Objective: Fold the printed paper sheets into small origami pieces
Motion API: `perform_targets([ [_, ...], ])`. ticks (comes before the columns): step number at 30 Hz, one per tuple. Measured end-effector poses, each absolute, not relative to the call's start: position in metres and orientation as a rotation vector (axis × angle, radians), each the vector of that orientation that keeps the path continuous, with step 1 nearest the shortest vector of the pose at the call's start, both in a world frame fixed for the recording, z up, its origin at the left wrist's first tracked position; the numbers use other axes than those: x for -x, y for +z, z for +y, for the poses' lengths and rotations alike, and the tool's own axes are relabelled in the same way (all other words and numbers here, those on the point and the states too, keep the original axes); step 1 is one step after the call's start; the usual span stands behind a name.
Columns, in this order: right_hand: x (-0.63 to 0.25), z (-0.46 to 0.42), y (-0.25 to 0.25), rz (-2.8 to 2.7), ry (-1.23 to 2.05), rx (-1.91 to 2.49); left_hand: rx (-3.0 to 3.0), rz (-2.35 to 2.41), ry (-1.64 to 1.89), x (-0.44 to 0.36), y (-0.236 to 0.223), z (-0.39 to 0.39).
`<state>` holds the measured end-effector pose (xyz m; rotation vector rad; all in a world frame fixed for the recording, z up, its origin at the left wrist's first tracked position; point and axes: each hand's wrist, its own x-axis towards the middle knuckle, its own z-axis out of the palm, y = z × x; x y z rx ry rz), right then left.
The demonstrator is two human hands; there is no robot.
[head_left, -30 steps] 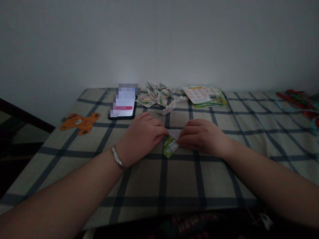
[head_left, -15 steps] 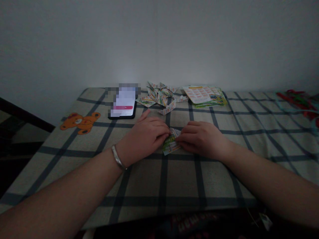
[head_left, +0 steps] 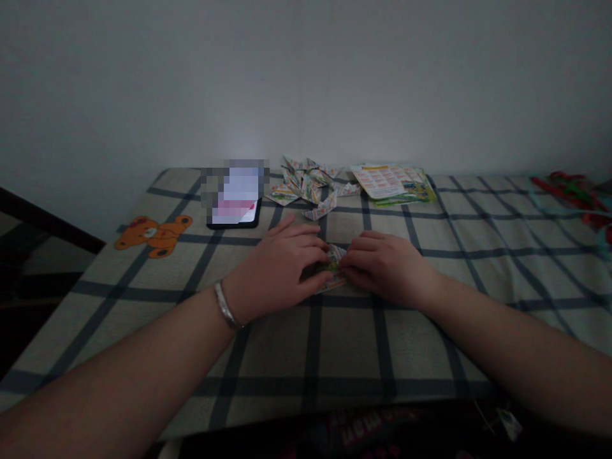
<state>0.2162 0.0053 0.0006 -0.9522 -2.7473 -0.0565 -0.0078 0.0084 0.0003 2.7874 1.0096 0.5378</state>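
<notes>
On the checked cloth (head_left: 268,357), I see my left hand (head_left: 280,264), fingers bent over the small printed paper's (head_left: 335,268) left side. My right hand (head_left: 389,268) pinches its right side. Bare woven fabric spreads toward the near edge; behind, creased, pointed paper pieces (head_left: 313,185) sit beside flat, glossy-looking sheets (head_left: 392,183).

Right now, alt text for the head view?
Left hand and right hand handle a small printed paper on a checked tablecloth. Beyond lie a lit phone, folded papers and stacked sheets; an orange bear figure is at left.
</notes>
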Motion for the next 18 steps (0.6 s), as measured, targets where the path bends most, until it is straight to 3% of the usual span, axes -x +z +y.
perform_targets([
  [13,-0.2195,0.0072,-0.0014,-2.652,0.207,1.031,-2.858,0.920,0.551,0.0066,-0.0010,0.0106],
  [18,-0.2186,0.0066,-0.0016,-2.657,0.159,1.067,-2.886,0.900,0.538,0.0075,-0.0036,0.0119],
])
